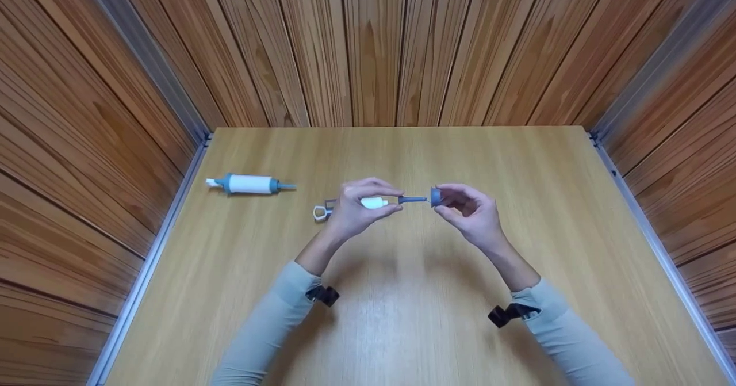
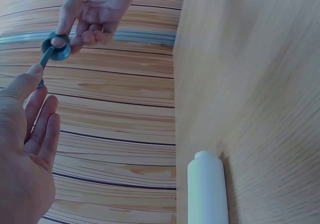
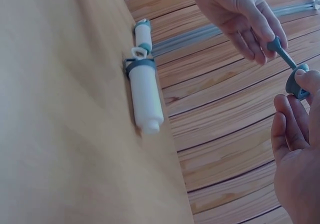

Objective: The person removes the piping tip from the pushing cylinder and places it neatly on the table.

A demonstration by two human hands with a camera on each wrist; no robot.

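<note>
Between thumb and fingertips, my left hand [image 1: 353,207] pinches a slim blue nozzle [image 1: 414,199] by its wider base. Its narrow tip points right, toward a blue ring-shaped cap [image 1: 435,197] that my right hand [image 1: 474,213] pinches by the rim. In the left wrist view the tip overlaps the cap's opening; whether it is inside, I cannot tell. Below my left hand, partly hidden by it in the head view, a white syringe-like barrel [image 3: 146,96] lies on the table. A pale loop handle [image 1: 320,213] sticks out at its blue-collared end.
A second white syringe-like tool [image 1: 248,184] with blue ends and a thin nozzle lies at the left of the wooden table [image 1: 368,317]. Wood-plank walls [image 1: 374,46] with metal edge rails enclose the table at the back and both sides.
</note>
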